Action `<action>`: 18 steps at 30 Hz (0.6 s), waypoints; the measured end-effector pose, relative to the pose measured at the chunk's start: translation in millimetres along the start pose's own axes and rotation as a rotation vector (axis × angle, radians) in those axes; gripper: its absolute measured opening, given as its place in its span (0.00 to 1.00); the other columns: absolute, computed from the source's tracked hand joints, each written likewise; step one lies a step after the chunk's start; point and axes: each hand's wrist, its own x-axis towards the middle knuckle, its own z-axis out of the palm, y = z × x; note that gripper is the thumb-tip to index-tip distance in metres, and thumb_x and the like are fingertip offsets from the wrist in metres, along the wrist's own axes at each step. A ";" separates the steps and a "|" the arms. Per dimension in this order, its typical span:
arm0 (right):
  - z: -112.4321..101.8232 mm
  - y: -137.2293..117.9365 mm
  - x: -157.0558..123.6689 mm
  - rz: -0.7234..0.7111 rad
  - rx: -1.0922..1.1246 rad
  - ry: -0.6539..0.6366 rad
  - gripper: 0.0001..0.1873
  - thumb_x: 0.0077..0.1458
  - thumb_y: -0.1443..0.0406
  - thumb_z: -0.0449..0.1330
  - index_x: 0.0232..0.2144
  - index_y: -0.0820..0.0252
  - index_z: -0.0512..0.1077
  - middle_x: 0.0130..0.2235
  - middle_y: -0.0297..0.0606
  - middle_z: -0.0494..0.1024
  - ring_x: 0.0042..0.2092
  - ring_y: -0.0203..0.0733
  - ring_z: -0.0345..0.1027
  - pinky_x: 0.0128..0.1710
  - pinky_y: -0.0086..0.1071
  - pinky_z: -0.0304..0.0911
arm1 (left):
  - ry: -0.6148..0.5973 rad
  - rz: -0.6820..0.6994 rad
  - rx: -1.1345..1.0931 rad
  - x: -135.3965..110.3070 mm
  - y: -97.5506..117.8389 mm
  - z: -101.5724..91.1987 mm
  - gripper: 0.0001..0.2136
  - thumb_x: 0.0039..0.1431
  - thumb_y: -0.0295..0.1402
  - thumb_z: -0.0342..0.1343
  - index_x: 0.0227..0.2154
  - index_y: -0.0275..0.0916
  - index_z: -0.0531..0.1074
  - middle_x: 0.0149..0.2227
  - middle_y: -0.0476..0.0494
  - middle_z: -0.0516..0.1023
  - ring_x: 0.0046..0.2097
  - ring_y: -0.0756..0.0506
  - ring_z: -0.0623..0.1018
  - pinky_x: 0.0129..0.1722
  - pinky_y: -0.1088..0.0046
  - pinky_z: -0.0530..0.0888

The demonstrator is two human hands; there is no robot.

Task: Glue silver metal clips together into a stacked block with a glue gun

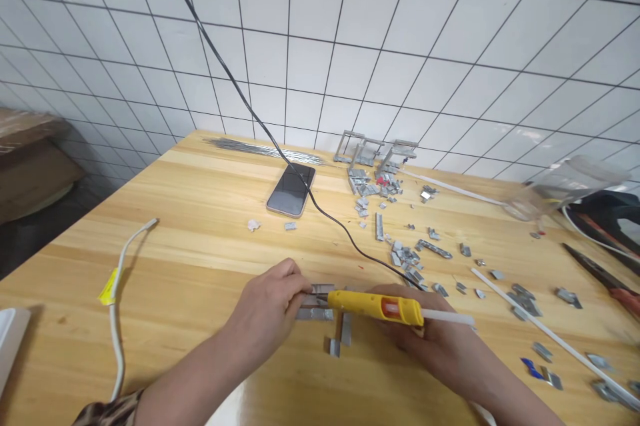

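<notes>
My right hand (430,339) is wrapped round a yellow glue gun (375,307) lying level over the wooden table (200,213), a white glue stick (447,318) poking out of its back. The gun's tip points left at a small grey metal frame (315,303). My left hand (267,311) pinches that frame and holds it on the table. Short grey strips (340,339) lie just below the gun.
A phone (291,189) lies face up mid-table with a black cable (330,216) running past it. Several grey scraps (410,256) scatter to the right, built frames (375,149) by the tiled wall, thin rods (260,146), white sticks (550,336), a white cable (116,293) left.
</notes>
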 end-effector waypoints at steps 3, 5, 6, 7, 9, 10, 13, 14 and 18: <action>-1.2 2.1 -1.6 0.060 0.058 0.037 0.14 0.57 0.62 0.54 0.43 0.58 0.73 0.30 0.35 0.76 0.25 0.37 0.67 0.22 0.28 0.64 | 0.003 -0.052 -0.015 1.5 0.8 -1.8 0.08 0.56 0.21 0.48 0.32 0.39 0.70 0.33 0.49 0.70 0.33 0.49 0.71 0.32 0.74 0.66; -1.2 4.0 -1.7 0.059 0.046 0.052 0.13 0.57 0.63 0.54 0.43 0.58 0.73 0.29 0.35 0.75 0.24 0.36 0.66 0.23 0.28 0.63 | 0.004 -0.073 -0.035 2.6 0.6 -3.5 0.08 0.55 0.20 0.49 0.34 0.38 0.69 0.34 0.48 0.70 0.33 0.49 0.71 0.32 0.74 0.66; -0.9 5.0 -1.4 0.048 0.024 0.049 0.13 0.57 0.63 0.54 0.44 0.57 0.73 0.28 0.34 0.75 0.24 0.36 0.66 0.23 0.28 0.63 | 0.005 -0.073 -0.051 2.9 0.2 -4.2 0.08 0.55 0.21 0.50 0.34 0.38 0.70 0.34 0.48 0.70 0.33 0.49 0.71 0.33 0.74 0.66; -0.5 5.8 -1.0 0.035 -0.002 0.044 0.14 0.58 0.63 0.53 0.44 0.57 0.73 0.26 0.34 0.74 0.24 0.37 0.66 0.22 0.27 0.62 | 0.007 -0.068 -0.071 3.1 -0.6 -4.8 0.08 0.56 0.22 0.50 0.35 0.38 0.70 0.34 0.48 0.70 0.33 0.49 0.72 0.33 0.73 0.67; 0.5 7.0 0.2 0.002 -0.049 0.051 0.14 0.58 0.64 0.53 0.44 0.57 0.73 0.26 0.34 0.75 0.26 0.38 0.67 0.24 0.28 0.63 | 0.014 -0.054 -0.109 3.1 -2.5 -5.4 0.07 0.59 0.25 0.49 0.36 0.39 0.71 0.35 0.47 0.70 0.33 0.49 0.72 0.34 0.73 0.67; 1.0 7.0 0.8 -0.015 -0.067 0.063 0.13 0.58 0.64 0.53 0.44 0.57 0.73 0.28 0.35 0.76 0.27 0.38 0.69 0.25 0.28 0.64 | 0.015 -0.048 -0.122 3.1 -3.5 -5.4 0.08 0.60 0.26 0.48 0.36 0.39 0.71 0.35 0.47 0.69 0.34 0.49 0.72 0.34 0.73 0.67; 2.3 5.1 2.4 -0.043 -0.089 0.078 0.12 0.57 0.65 0.54 0.42 0.56 0.74 0.33 0.37 0.78 0.29 0.38 0.70 0.28 0.28 0.66 | 0.001 -0.037 -0.137 3.6 -5.6 -4.6 0.09 0.61 0.26 0.47 0.34 0.39 0.73 0.34 0.48 0.69 0.34 0.49 0.72 0.34 0.73 0.67; 2.6 4.3 2.8 -0.043 -0.087 0.077 0.12 0.57 0.65 0.54 0.41 0.56 0.74 0.32 0.36 0.78 0.29 0.38 0.70 0.28 0.28 0.66 | -0.005 -0.039 -0.138 3.9 -5.7 -4.4 0.09 0.61 0.26 0.48 0.34 0.39 0.73 0.34 0.48 0.69 0.34 0.49 0.72 0.34 0.73 0.67; 4.2 3.8 3.9 -0.036 -0.077 0.089 0.11 0.58 0.64 0.54 0.40 0.56 0.75 0.33 0.36 0.79 0.29 0.39 0.70 0.29 0.29 0.66 | -0.022 -0.065 -0.128 5.1 -4.0 -5.0 0.09 0.57 0.23 0.50 0.33 0.39 0.74 0.34 0.48 0.70 0.35 0.49 0.72 0.34 0.74 0.66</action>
